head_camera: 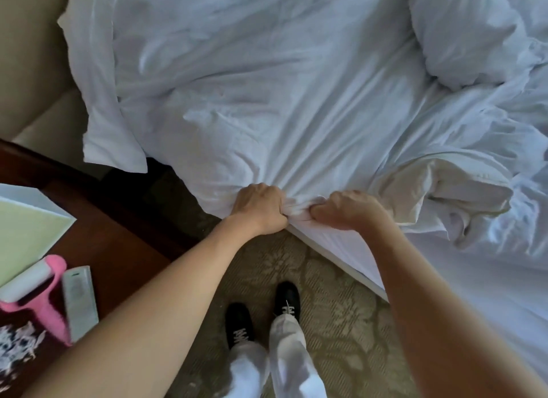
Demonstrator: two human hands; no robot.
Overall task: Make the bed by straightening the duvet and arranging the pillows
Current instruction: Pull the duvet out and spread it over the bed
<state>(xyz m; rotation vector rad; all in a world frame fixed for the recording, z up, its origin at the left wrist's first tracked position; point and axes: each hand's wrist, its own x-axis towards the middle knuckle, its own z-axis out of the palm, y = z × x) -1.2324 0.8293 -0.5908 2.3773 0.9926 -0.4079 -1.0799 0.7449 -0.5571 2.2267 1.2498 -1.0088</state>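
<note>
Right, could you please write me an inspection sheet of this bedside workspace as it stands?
Surface: white sheet wrinkled, pulled taut toward the bed's edge.
Job's things: duvet bunched at right; pillow at left edge.
Clutter: pink lint roller and remote on dark nightstand.
Grippers: left hand and right hand both grip the sheet's edge.
Cables: nothing seen.
Surroundings: patterned carpet, black shoes.

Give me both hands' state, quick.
Left hand: closed, gripping the white sheet at the bed's edge.
Right hand: closed, gripping the same sheet beside it.
</note>
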